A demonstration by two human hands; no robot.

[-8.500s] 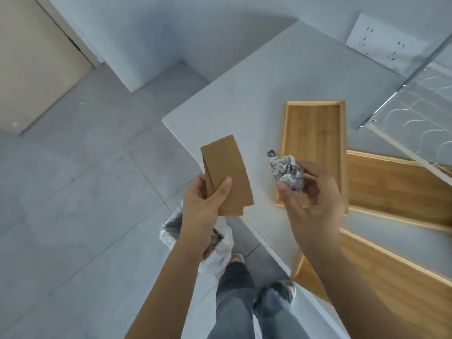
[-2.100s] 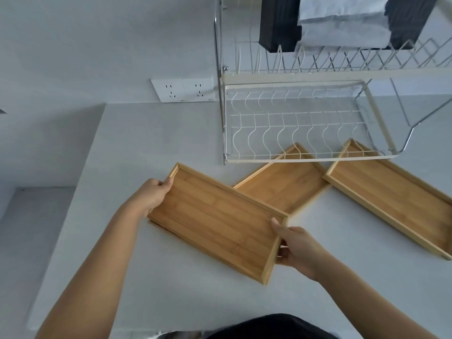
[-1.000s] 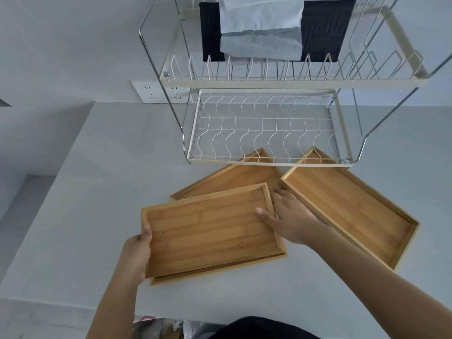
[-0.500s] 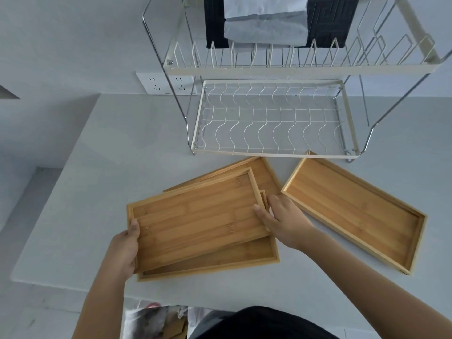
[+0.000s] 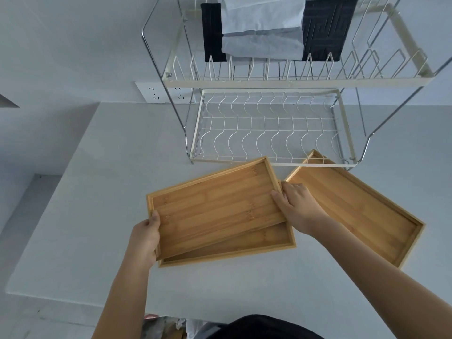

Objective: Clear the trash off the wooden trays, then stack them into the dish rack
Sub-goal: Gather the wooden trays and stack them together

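I hold an empty wooden tray [image 5: 215, 209] tilted above a second wooden tray [image 5: 244, 245] that lies flat on the white counter. My left hand [image 5: 144, 238] grips its near left corner. My right hand [image 5: 297, 206] grips its right short edge. A third wooden tray [image 5: 359, 211] lies to the right, its far corner under the rack's front edge. The white wire dish rack [image 5: 269, 128] stands just behind the trays, its lower tier bare. None of the trays holds any trash.
The rack's upper tier [image 5: 293, 79] carries a black mat [image 5: 322, 28] and folded white cloths [image 5: 261, 33]. A wall socket [image 5: 159, 92] sits left of the rack. A trash bag [image 5: 166, 326] shows below the counter's near edge. Bare counter [image 5: 97, 192] spreads to the left.
I have lifted the held tray up and toward the rack, so it now tilts over the second tray. Much earlier my hands held trash over the bin.
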